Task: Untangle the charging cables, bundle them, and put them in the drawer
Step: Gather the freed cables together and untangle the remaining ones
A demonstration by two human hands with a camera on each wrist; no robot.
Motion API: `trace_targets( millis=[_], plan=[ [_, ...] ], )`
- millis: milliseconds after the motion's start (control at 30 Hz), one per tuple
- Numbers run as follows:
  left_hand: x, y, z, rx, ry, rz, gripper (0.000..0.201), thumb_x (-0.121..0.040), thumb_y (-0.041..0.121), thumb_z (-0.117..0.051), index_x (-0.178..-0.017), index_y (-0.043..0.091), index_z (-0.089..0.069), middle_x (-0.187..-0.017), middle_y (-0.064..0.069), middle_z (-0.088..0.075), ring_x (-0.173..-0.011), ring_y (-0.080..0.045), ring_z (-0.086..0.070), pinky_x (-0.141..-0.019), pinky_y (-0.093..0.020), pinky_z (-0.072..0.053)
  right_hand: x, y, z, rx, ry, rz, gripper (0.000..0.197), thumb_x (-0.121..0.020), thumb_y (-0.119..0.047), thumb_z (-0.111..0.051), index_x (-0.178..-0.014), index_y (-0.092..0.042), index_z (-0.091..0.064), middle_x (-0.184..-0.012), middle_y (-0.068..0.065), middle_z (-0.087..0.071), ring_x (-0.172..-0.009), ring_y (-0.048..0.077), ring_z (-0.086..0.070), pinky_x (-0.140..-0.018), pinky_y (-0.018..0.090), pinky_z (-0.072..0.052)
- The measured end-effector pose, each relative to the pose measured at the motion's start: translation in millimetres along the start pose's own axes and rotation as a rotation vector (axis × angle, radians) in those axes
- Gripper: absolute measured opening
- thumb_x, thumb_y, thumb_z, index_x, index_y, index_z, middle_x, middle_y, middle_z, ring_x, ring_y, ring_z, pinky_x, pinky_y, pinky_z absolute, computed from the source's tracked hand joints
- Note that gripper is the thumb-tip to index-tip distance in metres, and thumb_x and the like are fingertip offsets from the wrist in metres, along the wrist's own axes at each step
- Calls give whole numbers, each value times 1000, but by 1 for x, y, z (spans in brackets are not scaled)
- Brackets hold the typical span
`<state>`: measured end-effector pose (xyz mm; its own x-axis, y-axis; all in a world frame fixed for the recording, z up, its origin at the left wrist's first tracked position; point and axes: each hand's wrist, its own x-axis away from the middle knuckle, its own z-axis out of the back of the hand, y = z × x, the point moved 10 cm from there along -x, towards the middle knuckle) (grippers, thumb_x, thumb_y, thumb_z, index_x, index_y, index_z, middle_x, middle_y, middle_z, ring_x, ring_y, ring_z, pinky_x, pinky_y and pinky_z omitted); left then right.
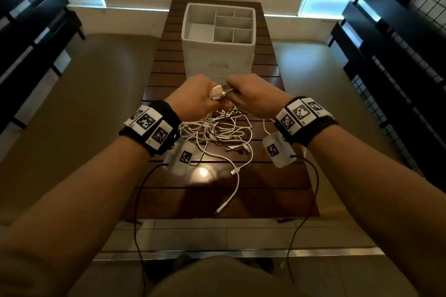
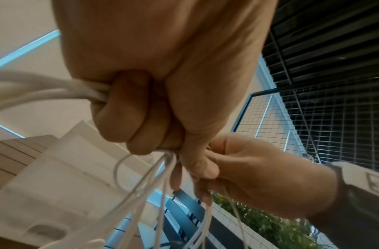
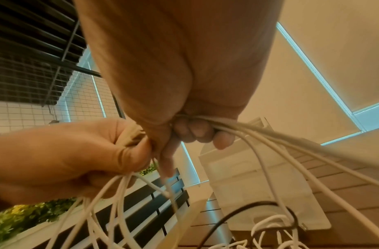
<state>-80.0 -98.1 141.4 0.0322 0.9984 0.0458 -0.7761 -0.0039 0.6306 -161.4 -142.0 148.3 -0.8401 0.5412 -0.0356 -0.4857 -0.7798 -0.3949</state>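
A tangle of white charging cables (image 1: 218,131) with a few dark ones lies on the wooden slat table (image 1: 265,185). Both hands are raised above it, close together. My left hand (image 1: 199,96) is a fist round several white cables (image 2: 141,185). My right hand (image 1: 251,96) grips more white cables (image 3: 290,148), and white plugs (image 1: 218,92) stick up between the two hands. Loose strands hang from both fists to the pile. One white cable end (image 1: 231,196) trails toward the table's near edge. Behind the hands stands a white drawer unit (image 1: 218,55) with a divided top tray.
The drawer unit's front drawers (image 3: 258,182) appear shut. Dark slatted benches (image 1: 36,38) and a wire grid rack (image 1: 398,75) flank the table. Black sensor leads (image 1: 140,200) hang from my wristbands. Bare tabletop lies near the front edge.
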Motion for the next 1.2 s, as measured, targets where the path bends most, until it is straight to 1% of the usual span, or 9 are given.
trace_targets(
  millis=[133, 267, 367, 533, 633, 800, 933, 1100, 1200],
  plan=[
    [6, 11, 13, 107, 20, -109, 24, -100, 37, -69, -82, 21, -70, -70, 6, -65, -58, -2, -55, -57, -18, -42, 3, 1, 10, -200, 12, -10, 14, -108, -24, -51, -102, -12, -48, -83, -4, -54, -70, 11, -49, -61, 15, -39],
    [19, 1, 68, 326, 309, -98, 30, -108, 25, -57, -81, 20, -68, -68, 15, -67, -65, 3, -59, -64, -15, -46, 18, 31, -1, -254, -34, -66, 22, -107, -29, -53, -113, -8, -57, -98, 10, -65, -84, 22, -64, -78, 35, -54],
    [37, -13, 104, 425, 455, -39, 34, -111, 22, -52, -78, 18, -62, -51, 21, -59, -46, 7, -54, -49, -6, -38, 32, 64, -21, -141, -119, -159, 15, -108, -24, -50, -108, -12, -58, -95, 4, -65, -90, 21, -63, -83, 41, -49],
    [40, -21, 113, 403, 454, 1, 37, -110, 30, -54, -76, 17, -60, -42, 19, -48, -36, 2, -46, -43, -6, -32, 19, 56, 37, -352, 277, -116, 22, -110, -21, -47, -96, -17, -64, -92, 2, -75, -84, 8, -69, -76, 25, -54],
    [37, -27, 114, 406, 446, 16, 36, -109, 32, -54, -77, 17, -60, -42, 18, -48, -36, 1, -46, -43, -5, -33, 14, 43, 37, -295, 197, -80, 22, -109, -15, -48, -95, -21, -64, -85, -5, -72, -72, -5, -66, -70, 24, -54],
    [45, -42, 123, 423, 487, 30, 39, -110, 31, -53, -74, 16, -59, -41, 17, -48, -35, 1, -47, -42, -6, -34, 23, 50, 97, -560, 493, -38, 18, -109, -19, -47, -95, -13, -57, -85, 17, -69, -80, 41, -71, -73, 58, -61],
    [43, -48, 124, 478, 504, 28, 40, -110, 31, -54, -72, 16, -58, -41, 15, -46, -34, 1, -45, -42, -7, -34, 28, 43, 122, -595, 598, 34, 20, -107, -21, -52, -88, -16, -57, -75, 9, -62, -71, 35, -65, -71, 50, -61],
    [39, -45, 125, 500, 539, -6, 41, -109, 37, -55, -71, 20, -59, -41, 13, -47, -34, 0, -45, -41, -10, -33, 8, 65, 45, -63, 8, -203, 21, -109, -26, -50, -92, -22, -62, -81, -7, -63, -73, 6, -60, -82, 40, -54],
    [44, -54, 131, 545, 580, -17, 46, -108, 38, -56, -65, 24, -63, -42, 14, -47, -35, 1, -45, -41, -11, -34, 12, 65, 68, -161, 248, -165, 18, -109, -24, -49, -97, -20, -62, -84, -6, -66, -71, -5, -60, -71, 18, -48]
  ],
)
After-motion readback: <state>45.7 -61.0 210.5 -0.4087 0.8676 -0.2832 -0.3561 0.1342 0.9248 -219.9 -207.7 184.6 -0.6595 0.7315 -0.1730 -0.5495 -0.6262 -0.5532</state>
